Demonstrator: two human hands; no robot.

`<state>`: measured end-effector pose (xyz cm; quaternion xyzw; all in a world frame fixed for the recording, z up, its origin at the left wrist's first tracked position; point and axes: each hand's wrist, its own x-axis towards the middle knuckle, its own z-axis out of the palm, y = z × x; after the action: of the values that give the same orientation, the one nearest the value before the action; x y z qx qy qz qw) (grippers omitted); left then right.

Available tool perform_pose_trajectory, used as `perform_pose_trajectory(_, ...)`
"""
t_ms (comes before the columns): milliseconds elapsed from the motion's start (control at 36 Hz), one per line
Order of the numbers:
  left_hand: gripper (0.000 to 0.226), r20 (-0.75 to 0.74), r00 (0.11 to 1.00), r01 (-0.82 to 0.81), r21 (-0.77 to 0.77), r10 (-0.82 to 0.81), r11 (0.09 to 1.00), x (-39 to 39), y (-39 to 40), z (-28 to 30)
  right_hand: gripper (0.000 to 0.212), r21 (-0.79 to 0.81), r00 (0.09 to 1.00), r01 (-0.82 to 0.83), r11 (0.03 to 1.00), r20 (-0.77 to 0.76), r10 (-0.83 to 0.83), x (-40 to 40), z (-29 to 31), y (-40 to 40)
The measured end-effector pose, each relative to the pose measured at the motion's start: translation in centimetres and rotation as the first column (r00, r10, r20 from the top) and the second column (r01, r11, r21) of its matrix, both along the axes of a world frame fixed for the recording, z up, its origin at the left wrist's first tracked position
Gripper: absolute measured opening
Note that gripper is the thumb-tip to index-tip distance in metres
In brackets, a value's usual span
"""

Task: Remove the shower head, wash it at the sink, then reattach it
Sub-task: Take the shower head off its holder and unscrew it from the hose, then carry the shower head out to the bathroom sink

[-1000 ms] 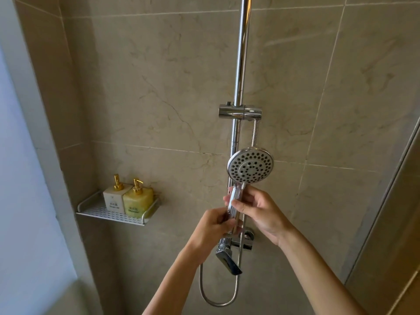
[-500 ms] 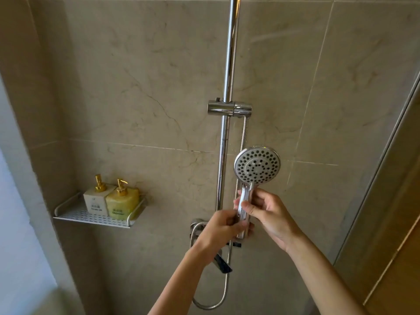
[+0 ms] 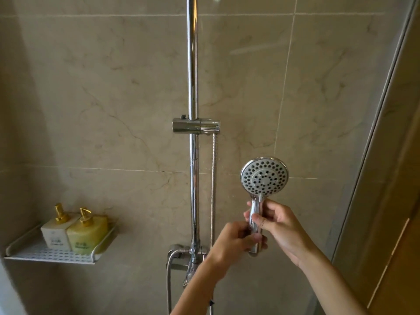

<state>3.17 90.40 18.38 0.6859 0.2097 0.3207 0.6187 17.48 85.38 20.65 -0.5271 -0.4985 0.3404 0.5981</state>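
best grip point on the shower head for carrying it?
Grip the shower head by its slim chrome handle, coming in from the side, as the right hand and left hand do now. The handle stands upright and narrow below the broad round face, which looks too wide to wrap.

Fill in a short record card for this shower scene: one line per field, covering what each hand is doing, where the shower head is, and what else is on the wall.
Shower head: off its holder, held upright, nozzle face toward the camera
Right hand: gripping the upper handle
Left hand: gripping the lower end of the handle
Holder: empty, clamped on the rail
Hose: hangs from the holder, right of the rail
Shelf: left wall, carrying a white bottle and a yellow bottle, side by side
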Motion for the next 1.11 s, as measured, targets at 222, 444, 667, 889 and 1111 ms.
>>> perform_pose_trajectory(222,0.023,-0.001,0.996,0.094,-0.046,-0.094,0.995,4.1,0.3,0.4,0.032,-0.037,0.993,0.115,0.993,0.007,-0.115,3.4,0.5,-1.0)
perform_pose_trajectory(444,0.023,-0.031,0.968,0.248,-0.055,-0.25,0.967,8.1,0.7,0.2,0.032,-0.051,0.959,0.282,0.958,0.031,-0.281,5.4,0.9,-2.8)
perform_pose_trajectory(667,0.014,-0.021,0.885,0.464,-0.044,-0.465,0.885,10.2,0.7,0.4,0.036,-0.061,0.875,0.482,0.874,-0.019,-0.483,5.4,1.0,-5.3)
perform_pose_trajectory(889,0.011,0.006,0.784,0.62,-0.037,-0.62,0.784,10.1,0.9,0.3,0.04,-0.057,0.786,0.617,0.785,0.001,-0.618,2.8,1.2,-7.1)
perform_pose_trajectory(1111,0.021,-0.013,0.67,0.742,-0.023,-0.743,0.67,9.9,-3.5,0.9,0.042,-0.052,0.688,0.725,0.687,0.026,-0.725,0.8,1.6,-12.4)
